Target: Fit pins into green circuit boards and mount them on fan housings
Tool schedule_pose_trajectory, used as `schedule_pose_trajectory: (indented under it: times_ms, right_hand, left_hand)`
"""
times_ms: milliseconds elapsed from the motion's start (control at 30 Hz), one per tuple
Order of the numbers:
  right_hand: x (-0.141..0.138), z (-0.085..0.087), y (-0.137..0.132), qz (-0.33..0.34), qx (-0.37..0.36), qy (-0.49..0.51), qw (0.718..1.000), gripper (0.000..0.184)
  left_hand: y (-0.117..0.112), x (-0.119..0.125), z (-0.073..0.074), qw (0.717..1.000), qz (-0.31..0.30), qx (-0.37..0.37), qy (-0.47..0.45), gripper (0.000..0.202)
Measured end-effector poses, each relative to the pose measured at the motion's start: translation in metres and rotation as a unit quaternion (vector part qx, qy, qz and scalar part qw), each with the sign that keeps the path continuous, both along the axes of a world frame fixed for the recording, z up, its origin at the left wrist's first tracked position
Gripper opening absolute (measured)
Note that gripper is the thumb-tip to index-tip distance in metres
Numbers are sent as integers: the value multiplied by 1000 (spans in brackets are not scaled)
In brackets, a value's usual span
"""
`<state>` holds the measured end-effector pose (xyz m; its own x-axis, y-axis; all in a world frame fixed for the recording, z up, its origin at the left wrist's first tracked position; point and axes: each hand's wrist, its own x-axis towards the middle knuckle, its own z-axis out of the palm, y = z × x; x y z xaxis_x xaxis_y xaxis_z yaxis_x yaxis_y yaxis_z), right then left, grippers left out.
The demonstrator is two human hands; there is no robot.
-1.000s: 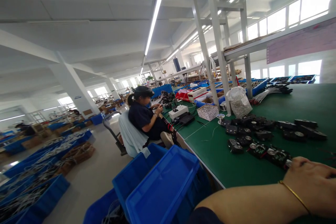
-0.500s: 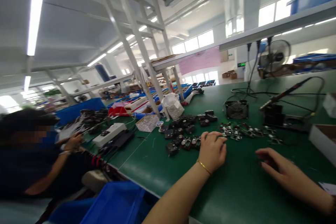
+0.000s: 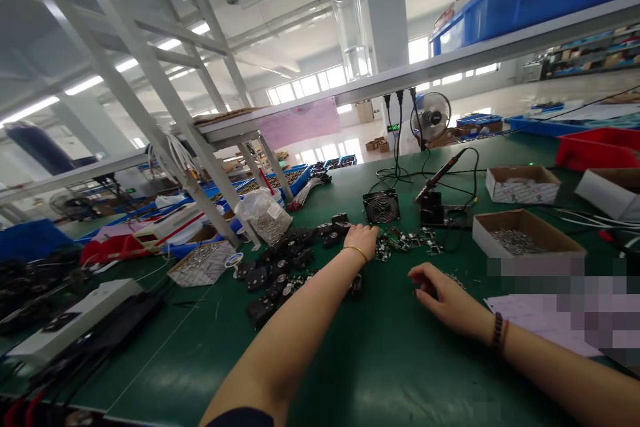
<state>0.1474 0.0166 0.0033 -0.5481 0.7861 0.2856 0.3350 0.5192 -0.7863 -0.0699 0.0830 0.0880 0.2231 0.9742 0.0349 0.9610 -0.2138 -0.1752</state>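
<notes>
Both hands have slid farther up the green desk [image 3: 385,373]. The left hand [image 3: 361,243] rests empty, fingers [image 3: 371,232] open, by black parts [image 3: 275,273] and small circuit boards [image 3: 400,241]. The right hand [image 3: 440,300] lies open and empty too, near the boards.

The green-topped table [image 3: 400,380] carries rows of black modules [image 3: 273,273], a small cooling fan [image 3: 381,207], a soldering iron [image 3: 440,177] on its stand, and an open cardboard box of small metal parts [image 3: 525,237] (loose circuit boards [image 3: 405,243] lie scattered between them).
</notes>
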Motion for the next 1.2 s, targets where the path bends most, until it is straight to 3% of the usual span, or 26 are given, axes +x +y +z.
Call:
schedule_pose_trajectory:
  times_ms: [167, 367, 433, 500, 567, 700, 867, 1067, 1133, 1200]
  right_hand:
    - [1, 2, 3, -7, 2, 2, 1000, 30]
    - [2, 10, 5, -29, 5, 59, 998, 31]
    - [3, 16, 5, -32, -9, 95, 995, 35]
    - [4, 22, 5, -22, -24, 137, 990, 40]
    - [5, 27, 5, -13, -33, 158, 987, 42]
    - [8, 31, 5, -22, -18, 120, 992, 32]
    - [10, 31, 5, -3, -8, 90, 996, 26]
    - [12, 26, 11, 19, -19, 111, 994, 27]
    - [13, 24, 15, 13, -27, 123, 992, 27]
    - [15, 24, 17, 23, -35, 128, 991, 27]
  left_hand:
    - [-1, 0, 8, 999, -6, 4, -40, 45]
    - [-29, -3, 22, 969, 38, 57, -239, 42]
    - [-45, 5, 14, 926, 27, 13, -377, 39]
    - [-62, 17, 1, 840, 16, -46, -540, 37]
    - [-77, 29, -14, 764, 17, -85, -640, 37]
    - [-91, 44, -37, 695, 17, -109, -710, 36]
    - [-88, 41, -51, 630, 30, -119, -766, 42]
    - [-98, 44, -48, 477, 66, -159, -862, 61]
    - [-102, 45, -44, 471, 57, -188, -860, 68]
    - [-102, 43, -43, 512, 43, -208, -832, 70]
